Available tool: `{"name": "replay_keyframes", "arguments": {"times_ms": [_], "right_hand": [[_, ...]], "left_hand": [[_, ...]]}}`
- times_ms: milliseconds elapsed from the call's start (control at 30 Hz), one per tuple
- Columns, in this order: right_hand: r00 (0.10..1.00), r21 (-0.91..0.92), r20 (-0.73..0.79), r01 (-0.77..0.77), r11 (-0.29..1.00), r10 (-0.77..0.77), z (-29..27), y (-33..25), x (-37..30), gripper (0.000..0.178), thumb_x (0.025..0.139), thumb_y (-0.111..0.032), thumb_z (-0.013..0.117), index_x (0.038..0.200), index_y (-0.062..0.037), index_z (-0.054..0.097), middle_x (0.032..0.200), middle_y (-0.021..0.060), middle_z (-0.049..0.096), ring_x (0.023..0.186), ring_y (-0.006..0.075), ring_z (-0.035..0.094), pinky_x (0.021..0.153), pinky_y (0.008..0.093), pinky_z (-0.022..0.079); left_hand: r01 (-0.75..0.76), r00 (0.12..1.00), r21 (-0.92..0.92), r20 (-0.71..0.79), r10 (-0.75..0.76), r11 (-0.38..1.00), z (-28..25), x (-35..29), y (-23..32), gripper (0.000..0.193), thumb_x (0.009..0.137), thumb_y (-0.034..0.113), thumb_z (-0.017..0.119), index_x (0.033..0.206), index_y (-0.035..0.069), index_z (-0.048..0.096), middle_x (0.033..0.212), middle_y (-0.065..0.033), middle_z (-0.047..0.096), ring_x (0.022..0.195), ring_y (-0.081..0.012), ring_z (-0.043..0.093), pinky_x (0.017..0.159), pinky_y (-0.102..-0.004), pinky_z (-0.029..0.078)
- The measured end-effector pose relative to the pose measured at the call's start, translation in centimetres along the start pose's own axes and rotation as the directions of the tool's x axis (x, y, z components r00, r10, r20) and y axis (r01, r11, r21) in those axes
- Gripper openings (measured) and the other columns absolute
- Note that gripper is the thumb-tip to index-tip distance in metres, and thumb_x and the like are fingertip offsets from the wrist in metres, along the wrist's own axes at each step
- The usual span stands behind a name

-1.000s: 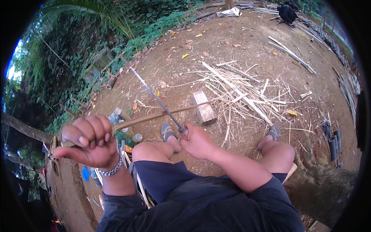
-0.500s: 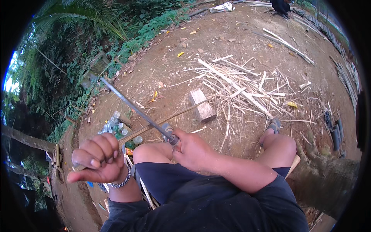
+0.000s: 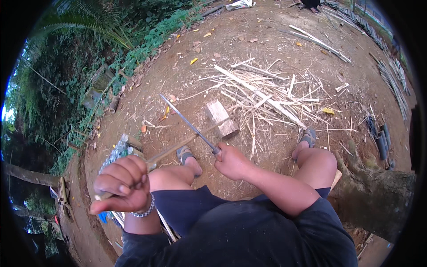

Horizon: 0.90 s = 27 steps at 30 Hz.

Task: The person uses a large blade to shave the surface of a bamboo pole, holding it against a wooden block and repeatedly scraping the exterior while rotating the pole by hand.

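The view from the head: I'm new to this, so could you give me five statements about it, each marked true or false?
1. The right hand grips a long knife by its handle. True.
2. The left hand is empty. False: the left hand is closed around a stick.
3. A bracelet circles the left wrist. True.
4. The pale strips lie left of the wooden block. False: they lie mostly to its right.
5. The wooden block is on the ground. True.
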State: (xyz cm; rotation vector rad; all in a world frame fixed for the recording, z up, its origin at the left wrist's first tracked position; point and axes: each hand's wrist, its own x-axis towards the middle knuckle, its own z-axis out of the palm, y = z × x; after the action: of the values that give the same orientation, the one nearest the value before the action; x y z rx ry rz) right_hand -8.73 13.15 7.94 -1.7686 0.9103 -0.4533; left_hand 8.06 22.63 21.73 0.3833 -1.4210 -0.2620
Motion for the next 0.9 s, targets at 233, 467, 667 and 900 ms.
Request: {"name": "replay_keyframes", "arguments": {"times_ms": [233, 467, 667, 900], "right_hand": [[1.0, 0.061, -0.016, -0.004, 0.998, 0.005, -0.5, 1.6, 1.9, 0.021, 0.077, -0.011, 0.055, 0.095, 0.0, 0.052, 0.078, 0.0236, 0.06, 0.077, 0.0425, 0.059, 0.068, 0.048, 0.046], [0.998, 0.172, -0.05, 0.058, 0.983, -0.05, -2.1, 0.5, 4.1, 0.022, 0.076, -0.011, 0.056, 0.095, -0.0005, 0.052, 0.076, 0.0216, 0.06, 0.075, 0.042, 0.059, 0.067, 0.0471, 0.046], [0.997, 0.12, -0.048, 0.063, 0.991, -0.058, -2.6, 1.0, 5.1, 0.023, 0.076, -0.011, 0.056, 0.096, 0.0001, 0.052, 0.073, 0.0209, 0.06, 0.074, 0.0393, 0.061, 0.069, 0.0458, 0.047], [0.999, 0.123, 0.039, -0.013, 0.992, 0.008, -3.6, 0.8, 4.2, 0.028, 0.077, -0.012, 0.059, 0.101, 0.0003, 0.052, 0.075, 0.0218, 0.061, 0.075, 0.0405, 0.062, 0.068, 0.0461, 0.048]], "left_hand": [[0.103, 0.995, -0.041, -0.014, -0.103, 0.994, -0.2, 0.8, -4.7, 0.061, 0.091, 0.064, 0.037, 0.071, 0.007, 0.045, 0.053, 0.0, 0.038, 0.042, -0.0109, 0.035, 0.039, -0.0247, 0.031], [0.129, 0.991, -0.118, 0.046, -0.125, 0.985, -0.3, 3.8, -7.9, 0.061, 0.091, 0.063, 0.039, 0.069, 0.006, 0.047, 0.054, 0.0012, 0.036, 0.043, -0.0094, 0.034, 0.04, -0.0236, 0.032], [0.172, 0.982, -0.17, 0.109, -0.155, 0.97, -0.4, 4.8, -8.7, 0.058, 0.091, 0.062, 0.042, 0.069, 0.008, 0.046, 0.054, 0.0018, 0.038, 0.043, -0.0088, 0.035, 0.04, -0.0234, 0.032], [0.155, 0.982, -0.178, 0.132, -0.133, 0.972, 0.6, 4.6, -9.2, 0.057, 0.09, 0.061, 0.045, 0.069, 0.008, 0.046, 0.054, 0.0019, 0.037, 0.043, -0.0086, 0.035, 0.041, -0.0229, 0.032]]}}
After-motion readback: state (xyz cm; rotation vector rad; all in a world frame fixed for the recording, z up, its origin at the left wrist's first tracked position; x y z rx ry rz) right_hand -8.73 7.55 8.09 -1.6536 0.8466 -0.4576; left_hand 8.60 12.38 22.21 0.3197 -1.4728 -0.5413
